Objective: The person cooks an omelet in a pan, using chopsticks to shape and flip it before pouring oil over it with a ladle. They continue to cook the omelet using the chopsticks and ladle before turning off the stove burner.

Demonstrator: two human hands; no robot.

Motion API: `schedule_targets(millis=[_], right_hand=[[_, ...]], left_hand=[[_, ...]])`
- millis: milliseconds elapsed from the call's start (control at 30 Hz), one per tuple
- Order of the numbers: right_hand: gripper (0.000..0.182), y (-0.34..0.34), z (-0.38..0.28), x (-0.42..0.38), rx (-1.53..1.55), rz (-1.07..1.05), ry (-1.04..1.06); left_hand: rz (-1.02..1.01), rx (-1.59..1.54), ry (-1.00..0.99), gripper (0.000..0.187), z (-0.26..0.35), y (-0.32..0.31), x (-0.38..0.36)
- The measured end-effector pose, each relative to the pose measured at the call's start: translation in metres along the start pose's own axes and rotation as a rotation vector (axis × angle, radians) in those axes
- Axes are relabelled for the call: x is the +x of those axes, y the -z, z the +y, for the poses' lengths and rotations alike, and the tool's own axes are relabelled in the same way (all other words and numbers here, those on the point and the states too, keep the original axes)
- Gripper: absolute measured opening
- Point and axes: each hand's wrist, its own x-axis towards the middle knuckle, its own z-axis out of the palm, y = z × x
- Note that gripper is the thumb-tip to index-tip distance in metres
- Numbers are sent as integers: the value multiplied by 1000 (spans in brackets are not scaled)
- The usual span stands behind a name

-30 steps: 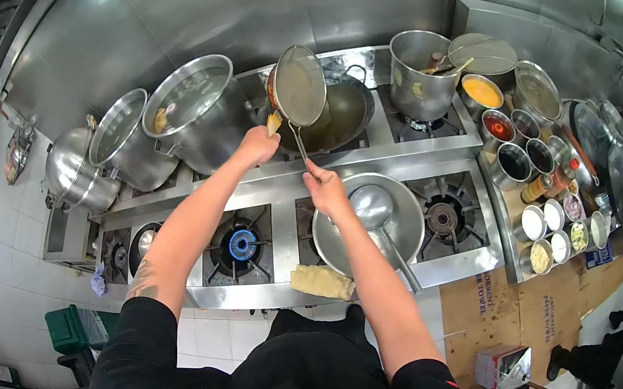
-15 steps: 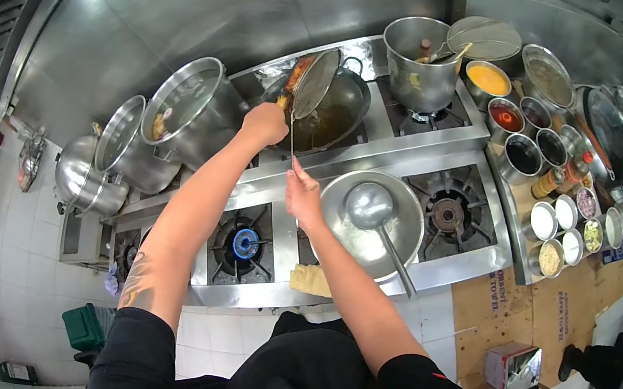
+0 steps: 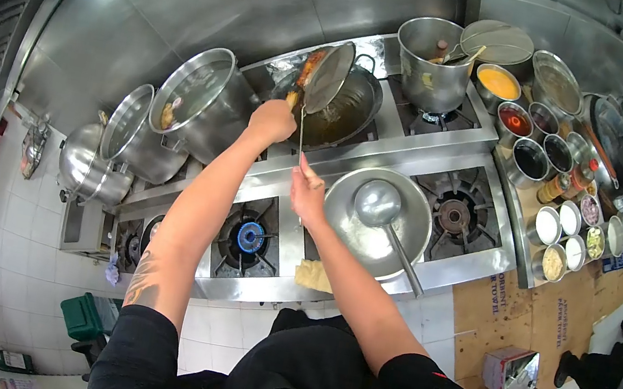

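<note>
A round mesh skimmer [image 3: 332,76] is tilted up over the dark wok [image 3: 360,112], which has brownish liquid in its bottom. My right hand [image 3: 308,194] is closed round the skimmer's thin metal handle, low down. Farther forward and left, my left hand [image 3: 273,120] is in a fist beside the wok's near left rim. An orange-brown, long piece [image 3: 312,64] with a yellowish end shows just beyond that fist, alongside the mesh. What the left fingers grip is hidden from above. Under my right forearm, a steel ladle [image 3: 378,204] rests in a wide metal pan [image 3: 337,240].
A blue flame burns on the front burner [image 3: 249,238]. Large steel pots [image 3: 206,107] stand to the left, and another pot [image 3: 433,71] behind right. Sauce containers [image 3: 530,161] line the right side. A folded cloth [image 3: 313,276] lies at the stove's front edge.
The whole scene has shifted slightly in view as the head moved. Both hands keep their grips, and the skimmer stays tilted over the wok.
</note>
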Motion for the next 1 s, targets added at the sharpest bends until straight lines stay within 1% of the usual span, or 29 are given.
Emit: schedule_targets(millis=[33,67,100,133,200,267,300,333,400,433,467,533,600,667,700,767,800,900,933,1000], right_hand=[[52,8,6,3,-5,2,5],[51,20,10,8,-319,31,153],[49,33,10,10,-636,63,301],[49,38,-14,3,-643,71,308],[46,36,-102,-27,-1148,-7,85],[43,37,-136,-32,-1286,-66,65],[43,38,-139,-37,-1289,-72,133],[43,38,-140,-43,-1306,-75,137],[43,37,-138,-61,-1153,-24,230],[45,40,-130,-69,-1131,14,369],[45,44,-122,-82,-1145,23,369],[45,43,-110,-124,-1052,231,358],[45,56,-82,-167,-1026,344,417],[45,67,-54,-214,-1067,450,357],[45,70,-42,-234,-1078,463,347],[44,78,-19,-268,-1379,556,6],[44,86,-5,-278,-1387,561,-2],[38,116,36,-294,-1494,596,1],[38,120,38,-296,-1498,592,-5],[37,126,39,-293,-1551,550,44]], left_hand=[[29,-72,2,29,-15,-14,6],[36,-285,-35,28,-42,-36,10],[41,-499,-75,31,-62,-56,4],[-76,-890,96,32,-62,-63,-13],[-160,-1270,155,25,-68,-84,-35],[-290,-1588,171,23,-76,-121,-45],[-299,-1639,211,21,-68,-118,-53],[-337,-1748,255,20,-65,-124,-57],[-391,-1886,238,22,-66,-144,-62],[-396,-1897,226,22,-66,-145,-69],[-373,-1928,208,21,-68,-148,-79],[-377,-1961,185,20,-76,-149,-107],[-363,-1986,128,18,-93,-146,-140],[-387,-1998,129,19,-116,-146,-176],[-385,-1984,105,20,-131,-149,-195],[-402,-1929,77,21,-163,-168,-226],[-413,-1935,79,21,-176,-175,-243],[-393,-1744,146,35,-212,-200,-296],[-396,-1746,153,35,-220,-211,-312],[-393,-1693,272,35,-235,-233,-341]])
